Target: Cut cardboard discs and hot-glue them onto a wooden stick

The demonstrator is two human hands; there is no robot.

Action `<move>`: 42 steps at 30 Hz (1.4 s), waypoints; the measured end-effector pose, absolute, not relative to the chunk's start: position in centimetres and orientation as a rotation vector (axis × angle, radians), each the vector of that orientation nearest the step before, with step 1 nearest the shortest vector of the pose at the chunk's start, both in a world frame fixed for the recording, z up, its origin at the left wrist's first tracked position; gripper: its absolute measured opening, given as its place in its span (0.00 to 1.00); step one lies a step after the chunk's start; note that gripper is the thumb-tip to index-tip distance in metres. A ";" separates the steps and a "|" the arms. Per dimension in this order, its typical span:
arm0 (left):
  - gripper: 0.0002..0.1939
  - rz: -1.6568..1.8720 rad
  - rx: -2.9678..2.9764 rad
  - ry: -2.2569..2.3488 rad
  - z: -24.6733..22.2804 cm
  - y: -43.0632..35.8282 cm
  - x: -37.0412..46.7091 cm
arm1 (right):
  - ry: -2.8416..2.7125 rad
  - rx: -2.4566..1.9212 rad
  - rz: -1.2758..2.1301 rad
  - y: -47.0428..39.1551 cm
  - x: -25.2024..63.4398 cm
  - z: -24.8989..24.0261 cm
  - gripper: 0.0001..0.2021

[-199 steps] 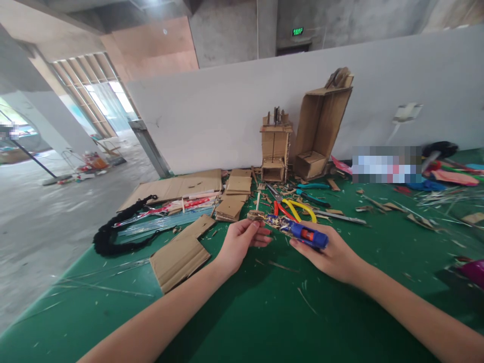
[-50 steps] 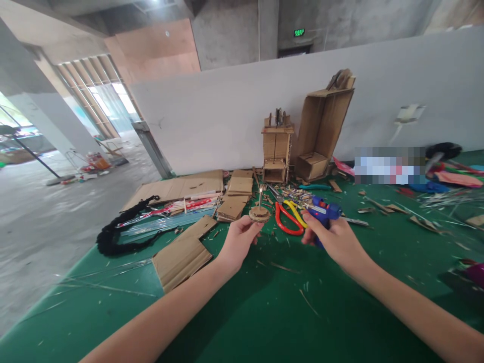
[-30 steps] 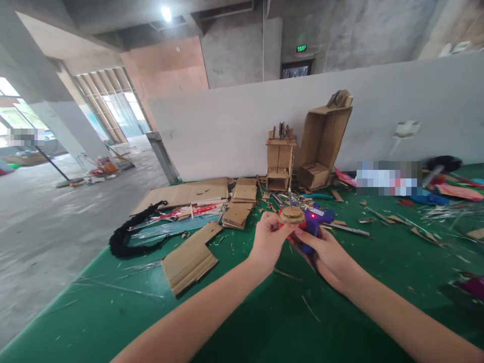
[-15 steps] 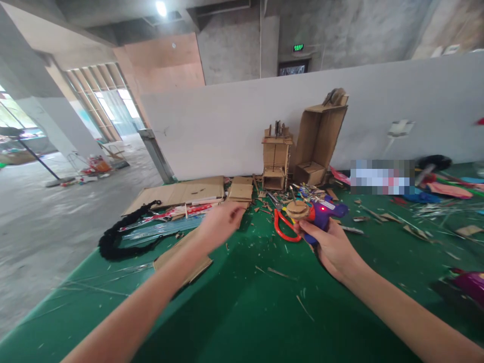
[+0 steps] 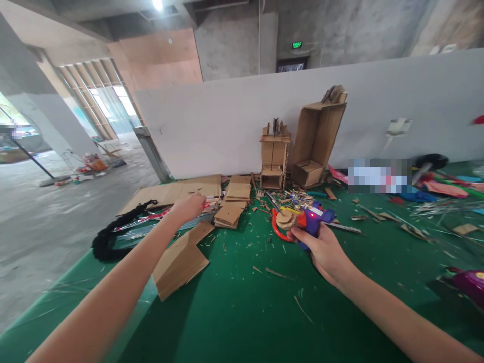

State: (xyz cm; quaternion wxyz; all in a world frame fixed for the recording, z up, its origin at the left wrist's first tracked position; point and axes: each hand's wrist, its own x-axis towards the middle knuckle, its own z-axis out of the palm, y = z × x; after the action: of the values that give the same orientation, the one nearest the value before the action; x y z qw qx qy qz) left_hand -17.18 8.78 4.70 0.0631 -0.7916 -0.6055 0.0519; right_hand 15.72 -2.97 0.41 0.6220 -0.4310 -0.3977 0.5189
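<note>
My right hand [image 5: 328, 252] is closed around a blue and orange glue gun [image 5: 313, 221] with a small red light. The same hand also holds a round cardboard piece with a stick [image 5: 286, 219] at the gun's front. My left hand [image 5: 189, 209] reaches over the sticks and strips at the left, its fingers bent downward near some pale sticks [image 5: 212, 200]; whether it grips one is hidden. Just right of it lie small stacked cardboard pieces [image 5: 229, 214]. An angular cardboard piece [image 5: 181, 257] rests below my left forearm's far part. Orange-handled scissors [image 5: 278, 229] lie behind the round piece.
Two cardboard structures, a small one [image 5: 273, 156] and a taller one [image 5: 319, 136], stand against the white partition [image 5: 212, 126]. A black fuzzy strip [image 5: 104, 246] lies at left. Scraps and plastic strips litter the right side of the green table [image 5: 242, 312].
My left hand has moved left from beside the stacked cardboard to the sticks, uncovering the stack. My right hand, with the glue gun and round piece, has shifted slightly left.
</note>
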 end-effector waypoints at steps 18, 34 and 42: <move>0.12 0.449 -2.446 -1.761 5.6 5.1 -17.3 | -0.989 -1.019 1.207 -3.1 15.5 0.1 0.13; 0.19 0.106 -2.010 -1.625 10.2 4.1 -15.6 | -0.974 -1.153 1.104 -2.7 15.7 -0.8 0.12; 0.18 -0.384 -2.747 -1.817 13.9 -3.8 -9.8 | -1.421 -1.465 0.631 -2.3 16.5 -0.9 0.09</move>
State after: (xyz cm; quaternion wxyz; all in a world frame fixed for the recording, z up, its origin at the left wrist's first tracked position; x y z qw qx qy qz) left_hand -9.80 -3.76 13.94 -0.0869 -0.8253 -0.5459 -0.1153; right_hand 16.49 -2.27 -0.91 0.4817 -0.6008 -0.5830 0.2589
